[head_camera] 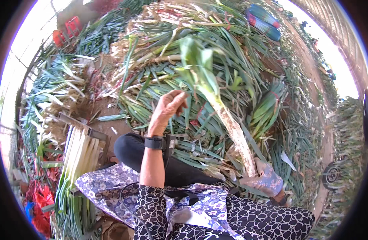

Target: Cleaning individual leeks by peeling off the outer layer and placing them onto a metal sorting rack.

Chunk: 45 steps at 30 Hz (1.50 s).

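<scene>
A leek with a brown-speckled shank [232, 126] slants across the right of the middle, its green leaves up and away. My right hand [263, 178], in a patterned glove, is closed on its lower end. My bare left hand [170, 103] hangs over the leek pile with curled fingers; no object shows in it, though its palm is partly hidden. Before me lies a big heap of untrimmed leeks [154, 54] with roots and green leaves. At my left, pale trimmed leeks [82, 150] lie side by side in a metal frame [97, 134].
A tied bundle of green leaves [268, 105] lies at the right, and blue-green net-like rolls [263, 21] at the upper right. Red plastic ties [43, 198] lie at the lower left. More leeks [52, 90] are heaped along the left. A small wheel [331, 175] stands at the far right.
</scene>
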Tool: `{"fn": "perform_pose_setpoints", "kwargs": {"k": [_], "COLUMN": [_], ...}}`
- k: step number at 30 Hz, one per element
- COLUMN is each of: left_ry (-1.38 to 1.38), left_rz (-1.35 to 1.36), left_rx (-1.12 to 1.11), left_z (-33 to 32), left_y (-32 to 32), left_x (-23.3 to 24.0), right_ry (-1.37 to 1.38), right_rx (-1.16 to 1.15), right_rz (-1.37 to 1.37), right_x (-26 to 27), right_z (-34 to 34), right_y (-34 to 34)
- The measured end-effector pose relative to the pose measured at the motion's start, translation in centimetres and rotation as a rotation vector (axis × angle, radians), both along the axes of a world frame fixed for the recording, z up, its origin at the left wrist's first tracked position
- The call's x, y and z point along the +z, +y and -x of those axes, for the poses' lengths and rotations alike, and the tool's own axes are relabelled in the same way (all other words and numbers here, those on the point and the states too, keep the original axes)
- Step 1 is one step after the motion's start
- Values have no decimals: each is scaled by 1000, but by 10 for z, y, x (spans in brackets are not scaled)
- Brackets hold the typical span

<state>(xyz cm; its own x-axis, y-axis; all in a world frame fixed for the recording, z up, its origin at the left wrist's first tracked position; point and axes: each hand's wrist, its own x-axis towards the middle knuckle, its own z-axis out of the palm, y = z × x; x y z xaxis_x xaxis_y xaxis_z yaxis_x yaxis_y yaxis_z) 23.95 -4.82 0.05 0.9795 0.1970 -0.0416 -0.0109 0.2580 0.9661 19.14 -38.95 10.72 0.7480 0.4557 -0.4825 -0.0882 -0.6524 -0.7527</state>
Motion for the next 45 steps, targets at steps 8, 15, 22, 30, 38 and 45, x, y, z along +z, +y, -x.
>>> {"fn": "perform_pose_setpoints", "kwargs": {"k": [8, 15, 22, 30, 38, 45], "left_ry": [-187, -198, -304, -258, -143, 236], "left_rz": [219, 219, 367, 315, -75, -1197], "left_rx": [277, 562, 690, 829, 875, 390], "left_z": [14, -2, 2, 13, 9, -14], "left_y": [32, 50, 68, 83, 82, 27], "left_x": [-19, -28, -30, -29, -32, -65], "right_ry": [-900, -1306, -1225, -892, -414, -473], "right_rx": [299, 150, 130, 91, 239, 359], "right_rz": [235, 71, -37, -135, 102, 181], "right_x": [-81, -150, -156, -163, -173, -232], "right_z": [-62, -93, -93, -80, -77, -89], "right_y": [79, 146, 177, 189, 189, 238]}}
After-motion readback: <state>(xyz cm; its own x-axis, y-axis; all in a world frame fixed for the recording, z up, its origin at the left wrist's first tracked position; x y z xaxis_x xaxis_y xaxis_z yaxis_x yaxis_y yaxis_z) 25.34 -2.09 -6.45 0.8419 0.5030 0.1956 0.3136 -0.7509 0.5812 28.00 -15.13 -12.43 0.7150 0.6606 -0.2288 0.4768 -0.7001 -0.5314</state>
